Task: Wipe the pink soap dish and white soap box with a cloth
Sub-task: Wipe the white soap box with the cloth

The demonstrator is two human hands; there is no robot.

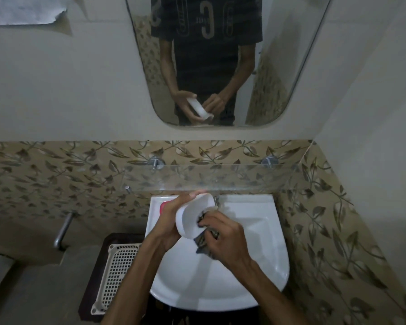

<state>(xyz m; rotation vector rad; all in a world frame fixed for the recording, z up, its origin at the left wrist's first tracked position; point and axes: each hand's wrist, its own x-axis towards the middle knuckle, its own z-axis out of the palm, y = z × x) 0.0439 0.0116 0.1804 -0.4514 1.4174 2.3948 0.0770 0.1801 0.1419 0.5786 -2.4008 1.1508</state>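
Wiping the white soap box (192,216) above the sink (256,231).
Left hand (171,219) grips the box; right hand (223,233) pinches the cloth (203,240) inside it. Pink soap dish (162,206) on the sink rim probably comes next.

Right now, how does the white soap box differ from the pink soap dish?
The white soap box is held up over the sink in the left hand, while the pink soap dish rests on the sink's back left rim. The box is being wiped inside by the right hand with a dark cloth; the dish is untouched. The box shows almost fully; the dish is mostly hidden behind the left hand.
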